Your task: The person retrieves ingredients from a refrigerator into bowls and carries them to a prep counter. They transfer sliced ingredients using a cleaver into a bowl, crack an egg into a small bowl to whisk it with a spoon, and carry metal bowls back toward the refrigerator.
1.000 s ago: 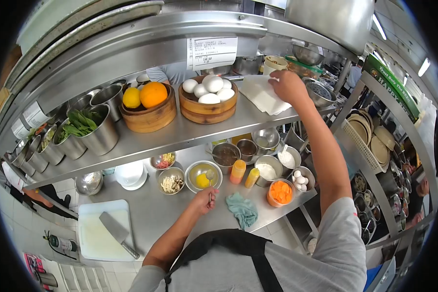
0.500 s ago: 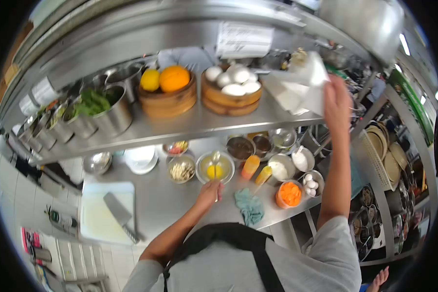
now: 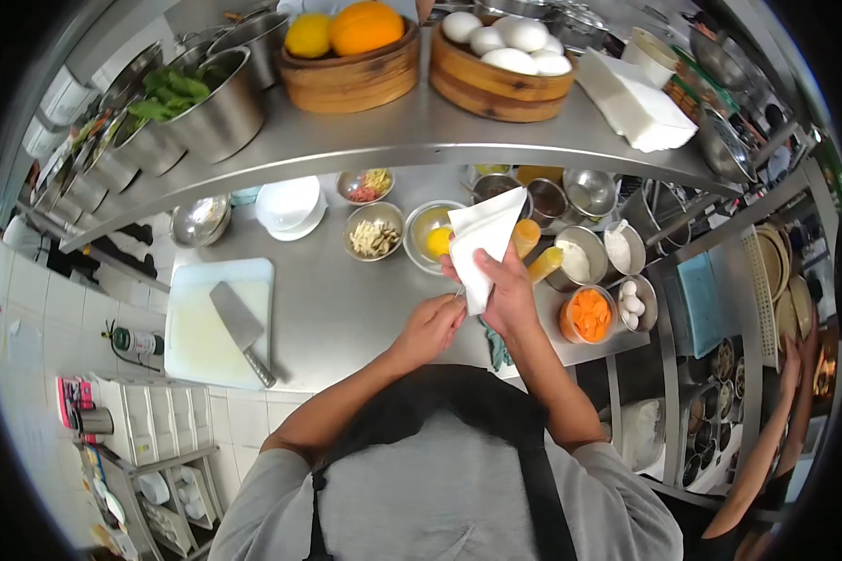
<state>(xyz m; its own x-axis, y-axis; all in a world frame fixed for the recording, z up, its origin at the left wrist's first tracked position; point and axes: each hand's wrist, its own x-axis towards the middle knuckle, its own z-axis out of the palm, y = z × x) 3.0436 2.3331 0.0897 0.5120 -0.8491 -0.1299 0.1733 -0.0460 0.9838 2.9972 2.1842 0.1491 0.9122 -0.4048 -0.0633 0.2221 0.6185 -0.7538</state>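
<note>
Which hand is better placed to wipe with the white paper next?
Probably the right hand: it holds the white paper between thumb and fingers, while the left hand, close beside it, seems to grip a thin metal handle.

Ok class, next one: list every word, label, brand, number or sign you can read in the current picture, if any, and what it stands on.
Readable text: none.
Fire extinguisher: label too small to read.
Hanging white papers, upper left: any print too blurred to read.
Folded white sheet in the right hand: no print shows.
</note>
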